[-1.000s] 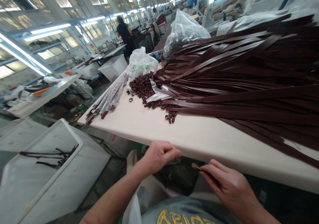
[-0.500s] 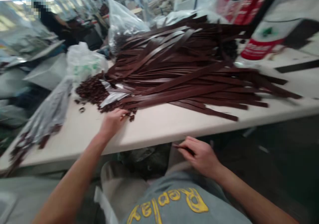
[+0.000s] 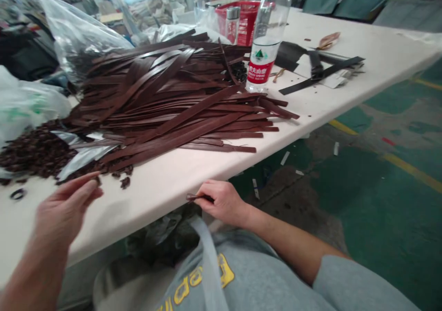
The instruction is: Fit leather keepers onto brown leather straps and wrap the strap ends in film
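Note:
My left hand (image 3: 67, 209) is over the table's left part, thumb and fingers pinched on a small dark brown loop (image 3: 97, 180). Just behind it lies a heap of small brown leather loops (image 3: 37, 152), some of them scattered near the fingertips. At the table's front edge my right hand (image 3: 224, 200) is closed around a brown leather strap (image 3: 192, 196); its folded end pokes out to the left and the rest is hidden by the hand. A large pile of flat brown leather straps (image 3: 165, 94) spreads across the table beyond both hands.
Right of the pile stands a water bottle (image 3: 260, 67), with a red basket (image 3: 247, 20) behind it. Black straps (image 3: 321, 76) lie farther right. Clear plastic bags (image 3: 79, 30) and a white bag (image 3: 27, 99) are at the left. A single dark ring (image 3: 17, 194) lies near the left edge.
The view has swung to the right. My left hand has come away from the heap, pinching a small loop. My right hand keeps its grip on the strap, whose folded end now shows more.

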